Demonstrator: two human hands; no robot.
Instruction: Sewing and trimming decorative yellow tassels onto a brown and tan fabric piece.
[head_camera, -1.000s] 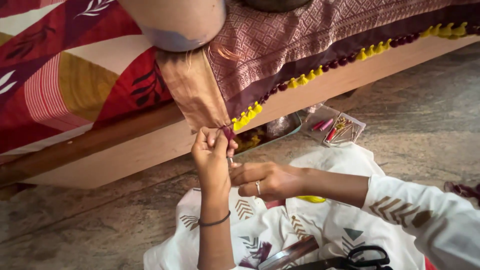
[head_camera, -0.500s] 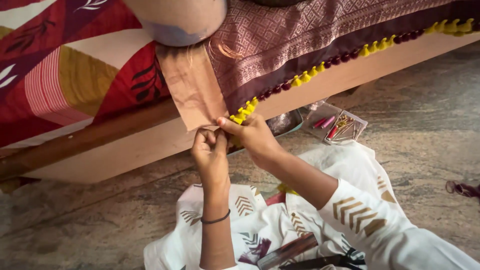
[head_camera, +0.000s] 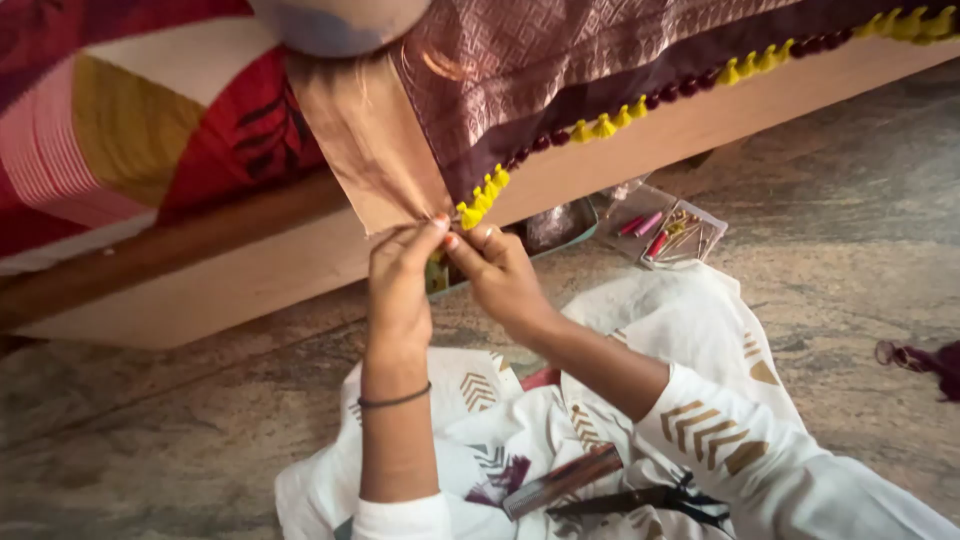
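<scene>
Pinching the brown fabric's (head_camera: 372, 150) lower corner by the yellow tassels (head_camera: 483, 196): left hand (head_camera: 400, 285) and right hand (head_camera: 497, 272), both grips clenched on it. Fabric is hanging off the bed edge (head_camera: 240, 265); scissors (head_camera: 640, 500) lying in lap.

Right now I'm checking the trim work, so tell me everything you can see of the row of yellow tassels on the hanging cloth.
The yellow tassels are small, cone-shaped tufts that look like thread, alternating in stretches with dark maroon ones along the lower edge of the brown patterned cloth. The row slopes down from upper right to lower left, across the pale wooden bed frame. At its low end the left hand and right hand pinch the cloth's corner beside the last tassels.
</scene>
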